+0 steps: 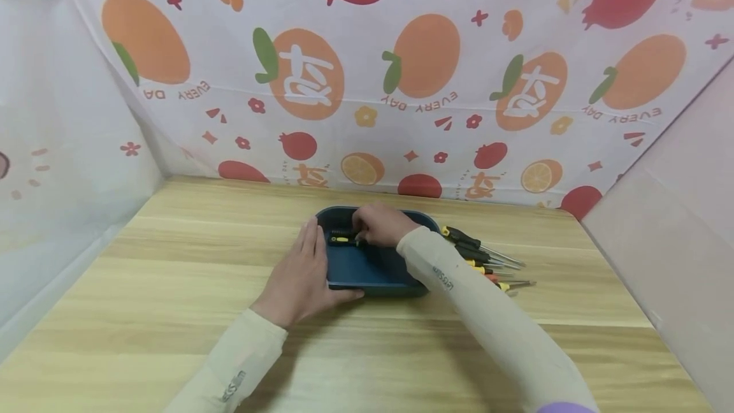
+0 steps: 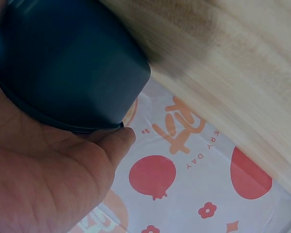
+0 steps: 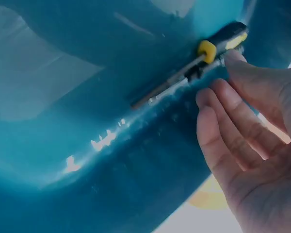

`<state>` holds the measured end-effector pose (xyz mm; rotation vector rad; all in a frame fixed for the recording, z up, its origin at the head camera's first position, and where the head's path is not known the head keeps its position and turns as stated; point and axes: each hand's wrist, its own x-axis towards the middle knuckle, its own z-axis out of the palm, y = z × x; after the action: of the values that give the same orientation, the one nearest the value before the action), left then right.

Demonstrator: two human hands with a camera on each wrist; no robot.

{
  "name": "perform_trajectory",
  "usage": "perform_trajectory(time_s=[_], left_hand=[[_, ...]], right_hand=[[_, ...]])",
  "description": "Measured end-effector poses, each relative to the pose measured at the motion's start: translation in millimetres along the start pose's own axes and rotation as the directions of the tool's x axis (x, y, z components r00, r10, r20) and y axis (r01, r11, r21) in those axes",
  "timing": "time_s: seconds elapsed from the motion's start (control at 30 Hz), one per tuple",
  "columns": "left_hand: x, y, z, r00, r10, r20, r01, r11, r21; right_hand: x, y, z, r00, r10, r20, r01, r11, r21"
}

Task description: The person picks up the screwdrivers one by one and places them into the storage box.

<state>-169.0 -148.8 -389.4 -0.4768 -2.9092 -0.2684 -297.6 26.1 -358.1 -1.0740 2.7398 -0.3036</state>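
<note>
A dark blue tray [image 1: 355, 268] sits on the wooden table. My left hand [image 1: 301, 278] lies along its left side, fingers straight against the wall and thumb spread along the front edge. In the left wrist view the palm and fingers meet the tray's rim [image 2: 63, 127]. Inside, near the back left, two screwdrivers lie side by side; one has a black and yellow handle [image 3: 225, 40]. My right hand [image 1: 387, 225] reaches over the tray and pinches the darker screwdriver [image 3: 196, 72], thumb overlapping its handle and fingertips close beside it. The index finger is hidden.
Right of the tray, several screwdrivers [image 1: 463, 238] lie in a row, handles toward the tray and shafts pointing right. A fruit-print cloth [image 1: 367, 139] hangs behind the table [image 1: 201, 273], with pale side walls left and right.
</note>
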Motion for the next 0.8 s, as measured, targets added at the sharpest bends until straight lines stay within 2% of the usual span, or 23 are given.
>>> perform_trajectory(time_s=[0.1,0.23,0.37,0.53,0.8], left_hand=[[0.0,0.6,0.2,1.0,0.0,-0.002,0.0,1.0,0.001],[-0.5,1.3,0.1,1.0,-0.003,-0.011,0.003,1.0,0.0],[-1.0,1.8,0.5,1.0,-0.007,-0.011,0.007,1.0,0.001],[-0.7,1.7,2.1,1.0,-0.014,0.001,0.014,1.0,-0.008],[1.0,1.2,3.8,1.0,-0.011,0.013,0.011,1.0,-0.001]], right_hand=[[-6,5,-10,0.997,-0.048,-0.062,0.047,0.999,-0.012],[-15,14,-23,0.988,-0.055,-0.142,0.058,0.998,0.019],[-28,25,-37,0.978,-0.018,-0.207,0.031,0.998,0.063],[-47,43,-48,0.954,0.026,-0.297,-0.005,0.997,0.072],[-78,72,-51,0.935,0.16,-0.316,-0.128,0.985,0.119]])
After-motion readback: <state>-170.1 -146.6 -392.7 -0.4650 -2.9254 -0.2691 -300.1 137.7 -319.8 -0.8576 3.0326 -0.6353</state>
